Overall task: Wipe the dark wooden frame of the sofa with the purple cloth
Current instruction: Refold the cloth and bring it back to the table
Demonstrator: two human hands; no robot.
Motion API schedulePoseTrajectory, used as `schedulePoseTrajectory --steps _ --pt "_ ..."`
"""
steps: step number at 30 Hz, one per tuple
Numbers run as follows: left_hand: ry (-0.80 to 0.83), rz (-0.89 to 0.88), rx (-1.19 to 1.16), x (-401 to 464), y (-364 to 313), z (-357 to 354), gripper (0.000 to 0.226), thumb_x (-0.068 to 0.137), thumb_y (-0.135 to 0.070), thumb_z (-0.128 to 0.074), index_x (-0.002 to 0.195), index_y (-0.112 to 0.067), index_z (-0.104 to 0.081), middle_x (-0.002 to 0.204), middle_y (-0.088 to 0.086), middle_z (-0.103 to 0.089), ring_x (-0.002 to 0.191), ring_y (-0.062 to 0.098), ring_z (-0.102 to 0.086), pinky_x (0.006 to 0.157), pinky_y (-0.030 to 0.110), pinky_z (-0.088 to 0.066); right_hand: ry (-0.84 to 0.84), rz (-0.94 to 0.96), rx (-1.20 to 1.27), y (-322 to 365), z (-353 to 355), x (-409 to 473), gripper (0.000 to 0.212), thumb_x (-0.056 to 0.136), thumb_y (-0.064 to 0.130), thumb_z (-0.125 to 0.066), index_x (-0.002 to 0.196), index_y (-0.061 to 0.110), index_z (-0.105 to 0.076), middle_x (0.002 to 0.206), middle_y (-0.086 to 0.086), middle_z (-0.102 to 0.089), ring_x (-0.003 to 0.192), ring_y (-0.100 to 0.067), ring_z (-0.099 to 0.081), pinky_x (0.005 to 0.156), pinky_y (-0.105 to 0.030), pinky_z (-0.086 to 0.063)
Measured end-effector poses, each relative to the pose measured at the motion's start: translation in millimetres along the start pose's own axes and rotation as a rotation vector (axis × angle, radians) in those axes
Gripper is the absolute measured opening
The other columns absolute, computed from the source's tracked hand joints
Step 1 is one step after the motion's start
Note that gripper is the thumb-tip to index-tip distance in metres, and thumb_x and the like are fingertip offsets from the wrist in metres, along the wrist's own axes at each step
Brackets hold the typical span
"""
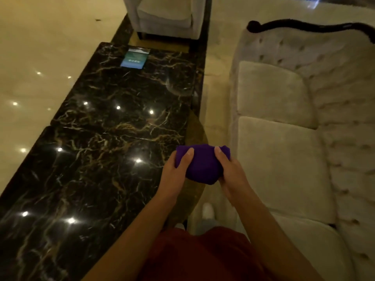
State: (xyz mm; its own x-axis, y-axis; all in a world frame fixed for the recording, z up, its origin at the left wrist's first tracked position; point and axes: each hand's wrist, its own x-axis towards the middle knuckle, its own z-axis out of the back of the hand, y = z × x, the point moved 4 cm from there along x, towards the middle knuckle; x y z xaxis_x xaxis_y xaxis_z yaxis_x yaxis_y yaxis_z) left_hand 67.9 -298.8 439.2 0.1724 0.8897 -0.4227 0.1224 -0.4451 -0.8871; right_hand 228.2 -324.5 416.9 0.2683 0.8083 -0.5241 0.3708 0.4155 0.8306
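Observation:
A folded purple cloth (202, 166) is held in front of me between both hands, above the gap between table and sofa. My left hand (175, 173) grips its left side, thumb on top. My right hand (230, 173) grips its right side. The cream tufted sofa (284, 138) runs along the right. Its dark wooden frame (304, 26) curves along the top of the backrest at the far upper right, well away from the cloth.
A long black marble table (105, 138) with gold veins fills the left; a blue card (135, 58) lies at its far end. A grey armchair (166, 15) stands beyond it. Glossy beige floor lies left. A narrow aisle runs between table and sofa.

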Motion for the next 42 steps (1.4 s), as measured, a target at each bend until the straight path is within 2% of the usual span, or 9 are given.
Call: schedulePoseTrajectory --steps 4,9,15,24,27,30,34,38,42 --pt "-0.013 0.109 -0.186 36 -5 15 0.066 0.078 -0.053 -0.076 0.135 -0.023 -0.062 0.124 0.002 -0.075 0.114 0.018 -0.073 0.094 0.035 -0.060 0.166 -0.170 0.048 4 -30 50 0.067 0.066 0.061 -0.085 0.117 0.019 -0.076 0.115 -0.009 -0.080 0.105 -0.026 -0.077 0.074 -0.035 -0.065" --pt "-0.237 0.045 -0.207 85 -18 21 0.052 0.079 -0.041 -0.079 0.122 -0.015 -0.069 0.109 0.003 -0.080 0.100 0.018 -0.077 0.073 0.023 -0.061 0.305 -0.255 -0.167 23 -56 123 0.056 0.078 0.060 -0.081 0.120 0.024 -0.074 0.117 -0.005 -0.079 0.103 -0.021 -0.078 0.078 -0.037 -0.065" --pt "-0.459 0.013 -0.370 139 -33 17 0.042 0.085 -0.021 -0.077 0.125 -0.012 -0.068 0.112 0.007 -0.079 0.101 0.022 -0.077 0.073 0.026 -0.061 0.553 -0.149 -0.455 71 -79 203 0.087 0.065 0.064 -0.087 0.142 0.042 -0.053 0.134 0.006 -0.063 0.116 -0.017 -0.070 0.077 -0.034 -0.065" --pt "-0.503 0.069 -0.658 172 -15 54 0.054 0.085 -0.025 -0.075 0.135 -0.011 -0.063 0.129 0.012 -0.072 0.111 0.023 -0.073 0.080 0.031 -0.061 0.928 -0.096 -0.745 79 -153 272 0.048 0.066 0.046 -0.091 0.109 0.049 -0.069 0.118 0.009 -0.072 0.101 -0.004 -0.073 0.074 -0.022 -0.061" --pt "-0.556 0.086 -0.824 178 10 75 0.054 0.087 -0.024 -0.075 0.138 -0.015 -0.061 0.133 0.010 -0.070 0.121 0.026 -0.069 0.088 0.039 -0.061 0.934 -0.136 -0.757 65 -175 290 0.042 0.069 0.039 -0.090 0.106 0.047 -0.071 0.122 0.004 -0.069 0.104 -0.010 -0.072 0.073 -0.022 -0.061" --pt "-0.705 0.235 -0.549 194 23 87 0.059 0.085 -0.035 -0.078 0.138 -0.017 -0.059 0.133 0.007 -0.068 0.118 0.023 -0.068 0.097 0.045 -0.059 0.888 -0.129 -0.783 55 -190 312 0.044 0.071 0.032 -0.089 0.109 0.043 -0.070 0.127 0.001 -0.066 0.112 -0.018 -0.068 0.076 -0.025 -0.062" --pt "-0.729 0.315 -0.381 219 17 96 0.049 0.090 -0.048 -0.074 0.131 -0.026 -0.059 0.118 -0.008 -0.070 0.104 0.005 -0.068 0.079 0.026 -0.055 0.827 -0.126 -0.802 47 -202 341 0.045 0.073 0.032 -0.090 0.110 0.042 -0.068 0.127 0.001 -0.065 0.112 -0.019 -0.068 0.077 -0.031 -0.064" --pt "-0.661 0.323 -0.636 254 19 96 0.045 0.095 -0.040 -0.071 0.135 -0.022 -0.063 0.126 0.001 -0.073 0.116 0.018 -0.070 0.085 0.033 -0.060 0.828 -0.358 -0.761 23 -212 372 0.047 0.067 0.033 -0.093 0.108 0.043 -0.072 0.123 0.002 -0.072 0.110 -0.022 -0.072 0.076 -0.036 -0.064" --pt "-0.824 0.308 -0.814 286 36 109 0.040 0.098 -0.021 -0.069 0.135 -0.009 -0.065 0.126 0.012 -0.074 0.112 0.023 -0.073 0.083 0.032 -0.063 0.888 -0.586 -0.792 -15 -224 406 0.054 0.064 0.034 -0.094 0.114 0.038 -0.072 0.128 -0.002 -0.072 0.115 -0.026 -0.072 0.079 -0.040 -0.064"
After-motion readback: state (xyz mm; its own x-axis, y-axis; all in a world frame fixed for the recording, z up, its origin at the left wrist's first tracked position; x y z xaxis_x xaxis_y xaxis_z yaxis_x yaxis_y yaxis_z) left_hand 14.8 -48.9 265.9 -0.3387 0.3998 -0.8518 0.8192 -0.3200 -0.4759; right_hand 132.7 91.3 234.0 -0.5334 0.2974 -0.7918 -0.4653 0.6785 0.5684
